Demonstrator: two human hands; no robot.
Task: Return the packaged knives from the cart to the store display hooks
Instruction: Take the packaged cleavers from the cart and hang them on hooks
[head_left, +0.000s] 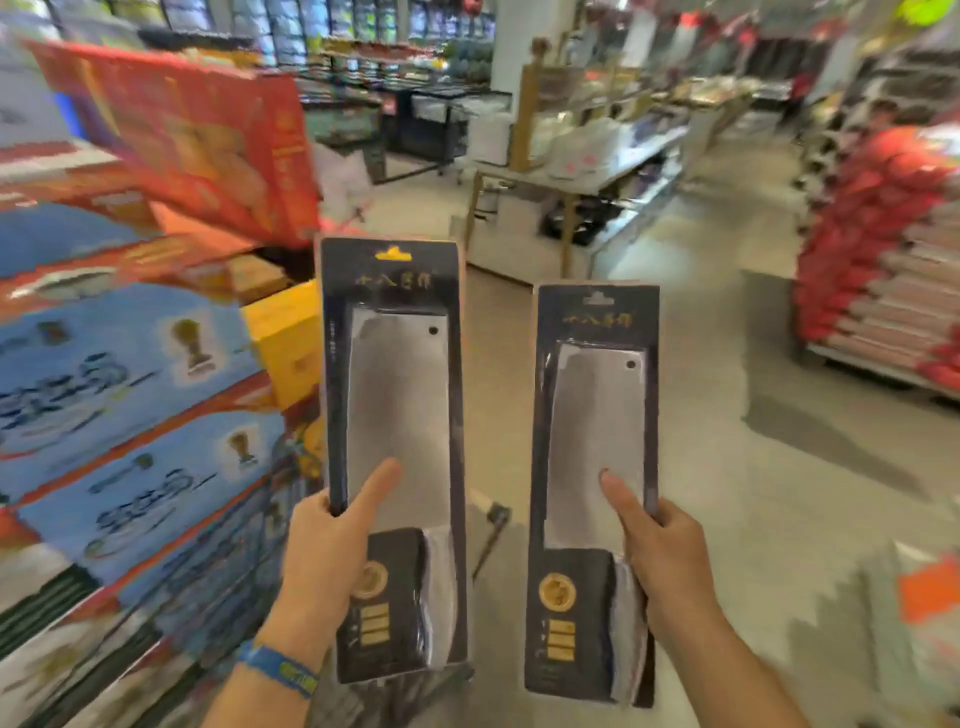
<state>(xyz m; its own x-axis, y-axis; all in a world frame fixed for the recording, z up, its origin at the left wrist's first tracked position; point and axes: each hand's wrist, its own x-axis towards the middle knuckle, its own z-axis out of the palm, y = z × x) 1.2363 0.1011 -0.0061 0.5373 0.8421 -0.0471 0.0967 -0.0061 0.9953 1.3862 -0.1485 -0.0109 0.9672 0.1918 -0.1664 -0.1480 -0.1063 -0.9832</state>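
Observation:
I hold two packaged cleavers upright in front of me, each on a black card with gold print and a hang slot at the top. My left hand (324, 545) grips the left knife package (397, 384) by its left edge, thumb lying across the blade window. My right hand (657, 540) grips the right knife package (597, 431) by its right edge, thumb on the blade window too. No cart and no display hooks can be made out in this blurred view.
Stacked blue and red boxed goods (119, 395) rise close on my left. A display table (597, 171) with white goods stands ahead across the tiled aisle. Piled red and pink sacks (883, 260) fill the right side. A person in red (883, 140) is far right.

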